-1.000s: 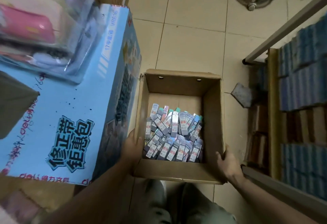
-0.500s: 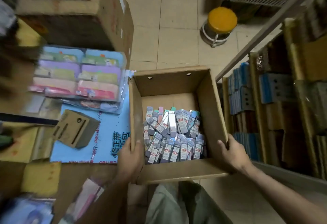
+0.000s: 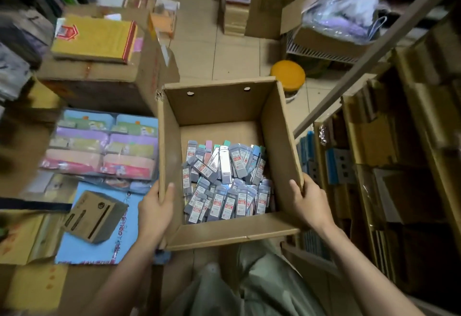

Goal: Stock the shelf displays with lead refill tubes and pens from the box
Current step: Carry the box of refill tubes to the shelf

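An open cardboard box [image 3: 219,106] is held in front of me above my lap. Its bottom holds a loose heap of several grey lead refill tubes [image 3: 225,183] with red-and-white labels and pastel caps. My left hand [image 3: 156,209] grips the box's left wall near the front corner, thumb inside the box. My right hand [image 3: 308,202] grips the right wall near the front corner, thumb over the rim. The shelf displays [image 3: 389,166] stand to the right, with rows of blue and brown packs.
A yellow stool [image 3: 288,75] stands on the tiled floor just behind the box. At the left lie packs of pastel cases [image 3: 104,144], a small brown carton [image 3: 96,217] on a blue box, and stacked cartons with a yellow package [image 3: 93,38]. More cartons fill the aisle's far end.
The box has risen off the floor in both hands, and the view has tilted up, so more of the aisle and shelves shows. Both hands keep their hold.
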Motion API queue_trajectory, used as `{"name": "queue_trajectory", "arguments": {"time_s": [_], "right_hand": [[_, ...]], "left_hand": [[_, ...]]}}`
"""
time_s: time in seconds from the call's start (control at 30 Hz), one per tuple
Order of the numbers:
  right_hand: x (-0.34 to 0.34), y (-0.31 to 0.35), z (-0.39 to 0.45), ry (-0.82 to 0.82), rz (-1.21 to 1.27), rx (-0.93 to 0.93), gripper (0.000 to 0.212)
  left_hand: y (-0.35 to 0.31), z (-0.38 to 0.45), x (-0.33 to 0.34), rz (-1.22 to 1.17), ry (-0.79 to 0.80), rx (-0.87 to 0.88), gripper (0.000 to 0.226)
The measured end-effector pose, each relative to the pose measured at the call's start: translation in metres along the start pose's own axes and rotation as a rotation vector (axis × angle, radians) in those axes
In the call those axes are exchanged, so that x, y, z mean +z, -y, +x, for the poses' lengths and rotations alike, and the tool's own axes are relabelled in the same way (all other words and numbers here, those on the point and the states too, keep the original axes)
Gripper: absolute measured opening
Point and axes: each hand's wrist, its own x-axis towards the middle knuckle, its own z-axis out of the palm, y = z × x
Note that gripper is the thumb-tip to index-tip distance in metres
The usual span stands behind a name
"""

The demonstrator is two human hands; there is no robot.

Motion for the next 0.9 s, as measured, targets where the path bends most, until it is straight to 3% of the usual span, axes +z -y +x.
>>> {"name": "queue_trajectory", "arguments": {"time_s": [0.4, 0.9], "right_hand": [[-0.054, 0.101, 0.209, -0.043, 0.033, -0.047, 0.029], [-0.055, 0.266, 0.490, -0.082, 0.069, 0.017, 0.022]], "left_hand": [[-0.166, 0.169, 0.034, -0.034, -0.039, 0.028, 0.028], [-0.340, 0.464, 0.055, -0.018, 0.006, 0.040, 0.023]]}}
